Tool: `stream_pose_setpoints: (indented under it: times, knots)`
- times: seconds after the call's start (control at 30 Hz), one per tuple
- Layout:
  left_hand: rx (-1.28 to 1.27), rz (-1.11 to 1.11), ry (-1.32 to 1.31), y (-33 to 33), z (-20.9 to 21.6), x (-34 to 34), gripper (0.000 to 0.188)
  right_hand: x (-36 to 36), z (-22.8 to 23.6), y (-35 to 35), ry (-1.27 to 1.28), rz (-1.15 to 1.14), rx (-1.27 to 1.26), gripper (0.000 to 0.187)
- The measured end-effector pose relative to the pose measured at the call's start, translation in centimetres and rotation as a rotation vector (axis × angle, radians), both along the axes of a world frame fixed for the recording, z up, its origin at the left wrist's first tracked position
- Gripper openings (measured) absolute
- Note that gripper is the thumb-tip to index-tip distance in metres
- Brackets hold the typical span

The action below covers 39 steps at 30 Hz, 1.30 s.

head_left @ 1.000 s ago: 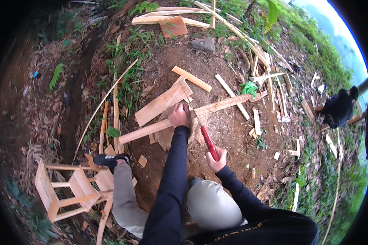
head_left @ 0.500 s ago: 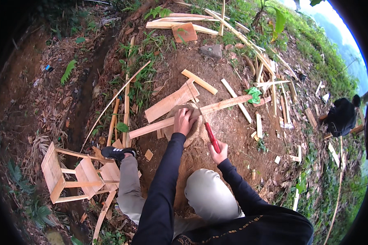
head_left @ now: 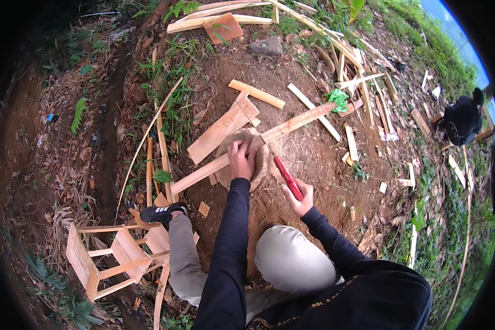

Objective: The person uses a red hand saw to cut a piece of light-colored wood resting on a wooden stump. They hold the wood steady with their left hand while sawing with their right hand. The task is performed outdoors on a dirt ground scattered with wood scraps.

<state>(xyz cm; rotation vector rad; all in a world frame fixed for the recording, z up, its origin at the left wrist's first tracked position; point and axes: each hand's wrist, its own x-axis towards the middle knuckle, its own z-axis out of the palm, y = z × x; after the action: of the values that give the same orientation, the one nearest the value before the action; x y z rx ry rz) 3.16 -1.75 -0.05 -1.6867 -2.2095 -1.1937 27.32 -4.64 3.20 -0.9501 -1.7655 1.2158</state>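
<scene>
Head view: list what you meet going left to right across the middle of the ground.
Small wooden stool frame → black shoe → left hand on the long plank → right hand holding the red-handled tool → green rag → crouching person in black.

Left of stump: a wide board (head_left: 221, 131) and thin sticks (head_left: 160, 159) lie close together, little bare earth between them.
Across stump (head_left: 260, 165): a long plank (head_left: 258, 144) runs over its top, the left hand (head_left: 241, 159) pressed on it.
Right of stump: open soil up to the small wood offcuts (head_left: 351, 144); only the right hand (head_left: 299, 199) with its red-handled tool (head_left: 287, 177) is there.
Near side: bent knee (head_left: 291, 258) and shoe (head_left: 160, 213) close off the way in.
Lower left: a wooden stool frame (head_left: 113, 256) lies on the ground.
</scene>
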Motion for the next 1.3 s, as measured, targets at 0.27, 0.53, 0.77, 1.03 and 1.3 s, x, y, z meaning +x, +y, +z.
stream_pose_setpoints:
  times: [0.27, 0.53, 0.77, 1.03, 1.3]
  knots:
    - [-0.011, 0.009, -0.006, 0.3, -0.1, 0.0, 0.037, -0.3, 0.6, -0.5, 0.065, -0.085, -0.123, 0.03]
    - [-0.003, 0.014, 0.033, 0.9, -0.3, 0.0, 0.036, -0.4, -0.6, 1.3, 0.057, -0.069, -0.003, 0.033]
    - [-0.007, -0.092, 0.03, -0.7, -0.3, 1.1, 0.038, 0.9, -2.2, -1.8, 0.116, -0.068, -0.099, 0.03]
    - [-0.133, -0.011, -0.002, 0.3, 1.4, 1.4, 0.034, -1.3, 1.4, -0.3, 0.096, -0.182, -0.063, 0.036]
    - [-0.172, -0.085, -0.007, 0.2, 1.8, 1.5, 0.035, 0.6, 2.7, 0.4, 0.157, -0.14, -0.181, 0.033]
